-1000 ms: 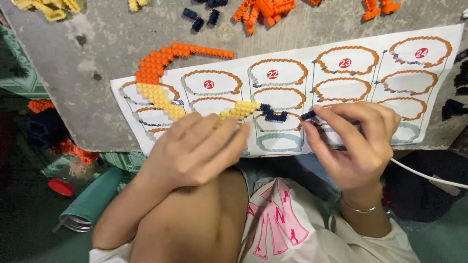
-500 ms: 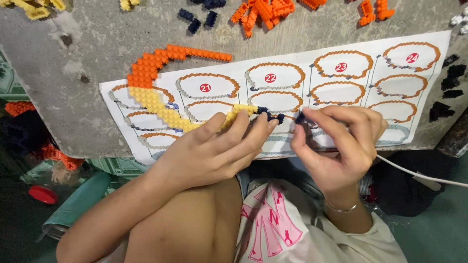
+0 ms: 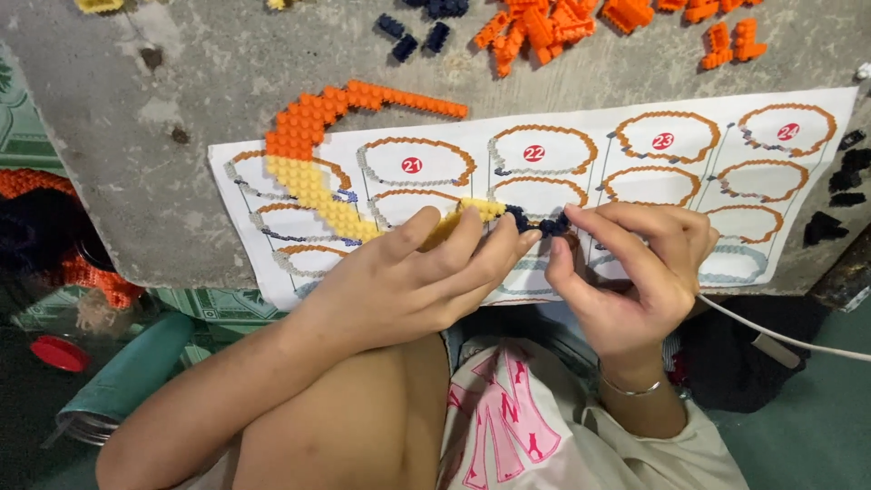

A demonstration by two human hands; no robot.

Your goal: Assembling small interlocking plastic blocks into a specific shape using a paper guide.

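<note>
The left hand (image 3: 408, 281) pinches the curved orange-and-yellow brick strip (image 3: 313, 168) at its yellow end. The right hand (image 3: 635, 272) pinches dark blue bricks (image 3: 543, 222) at that tip, over the printed instruction sheet (image 3: 581, 186).

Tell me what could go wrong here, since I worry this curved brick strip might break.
The left hand holds only the yellow end of the brick strip, so pressing could snap its thin curve. The dark bricks pinched by the right hand sit near the table edge and might drop off.

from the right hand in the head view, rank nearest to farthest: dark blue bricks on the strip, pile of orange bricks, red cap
1. Dark blue plastic bricks on the strip, at the right hand fingers.
2. Pile of loose orange plastic bricks, top centre.
3. Round red plastic cap, far lower left.
</note>
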